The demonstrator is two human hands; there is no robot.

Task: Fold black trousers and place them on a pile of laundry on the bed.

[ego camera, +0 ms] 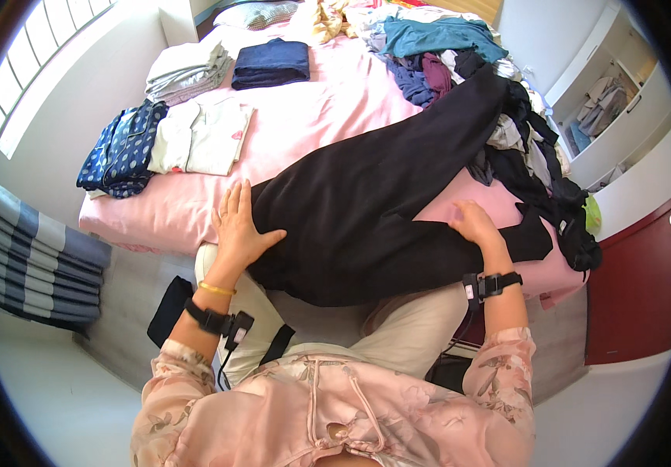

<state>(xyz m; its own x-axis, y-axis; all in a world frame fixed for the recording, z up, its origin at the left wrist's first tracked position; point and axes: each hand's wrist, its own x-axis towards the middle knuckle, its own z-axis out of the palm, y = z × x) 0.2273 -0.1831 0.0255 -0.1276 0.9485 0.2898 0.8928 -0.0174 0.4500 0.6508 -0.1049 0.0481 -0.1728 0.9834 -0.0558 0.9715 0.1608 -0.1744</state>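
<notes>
A large black garment (pixel 341 216), perhaps trousers, lies spread across the near part of the bed. One long end reaches back to the clothes pile at the right, and its near edge hangs over the bed's front above my knees. My left hand (pixel 238 227) rests at the garment's left edge, fingers apart and thumb on the cloth. Beside the garment's right part is my right hand (pixel 475 225), fingers loosely spread over the pink sheet and black cloth. Neither hand is seen to grip the fabric.
The bed bears a pink sheet (pixel 335 111). Folded at its left are polka-dot clothing (pixel 122 149), a white shirt (pixel 201 137), pale cloths (pixel 186 73) and a navy garment (pixel 271 63). A jumbled clothes pile (pixel 440 44) lies at right. A checked curtain (pixel 31 245) hangs left.
</notes>
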